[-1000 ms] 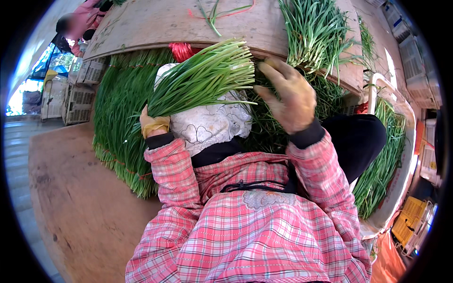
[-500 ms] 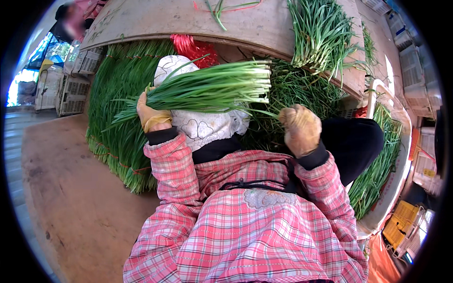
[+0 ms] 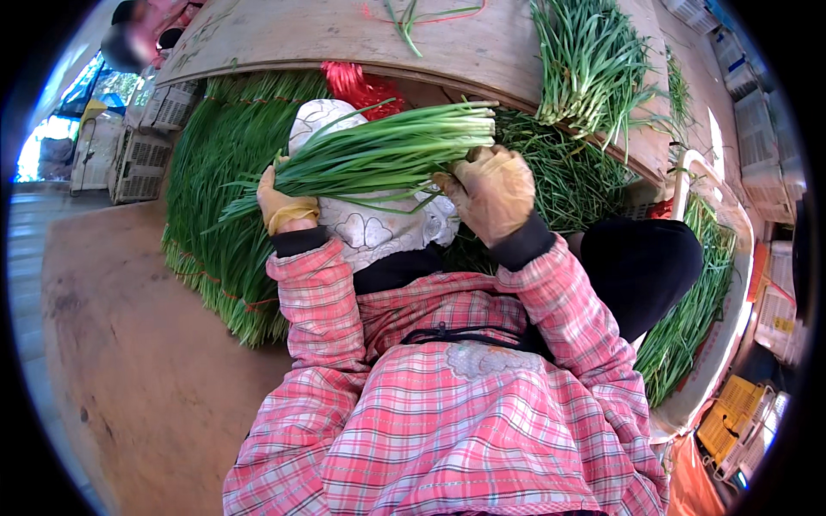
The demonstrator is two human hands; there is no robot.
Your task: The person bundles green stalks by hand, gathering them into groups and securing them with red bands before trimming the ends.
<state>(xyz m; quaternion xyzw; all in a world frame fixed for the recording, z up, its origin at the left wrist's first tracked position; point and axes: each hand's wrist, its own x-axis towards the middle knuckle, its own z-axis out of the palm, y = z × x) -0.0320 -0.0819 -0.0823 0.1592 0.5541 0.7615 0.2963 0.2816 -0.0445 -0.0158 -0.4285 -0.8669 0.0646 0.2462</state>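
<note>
A bunch of green chives [image 3: 379, 153] with pale stem ends lies level across my lap, its stems pointing right. My left hand [image 3: 286, 206], in a yellowish glove, is closed around the leafy end. Against the lower edge of the stem end is my right hand [image 3: 492, 191], gloved too, with curled fingers; what lies between its fingertips is hidden. Beneath the bunch, a white patterned cloth [image 3: 379, 230] covers my knee. Tied chives [image 3: 228, 185] are stacked at the left, and loose dark green leaves [image 3: 559, 159] lie heaped behind my right hand.
A wooden board [image 3: 430, 47] spans the far side, bearing a loose pile of chives [image 3: 589, 69]. Red plastic strings [image 3: 361, 89] hang by its edge. At the right stands a white basket [image 3: 740, 225] holding more chives. Crates [image 3: 138, 163] and a person [image 3: 142, 39] are at far left.
My right hand has moved left from beside the bunch to its stem end. The stem end has tilted slightly upward; my left hand keeps its hold.
</note>
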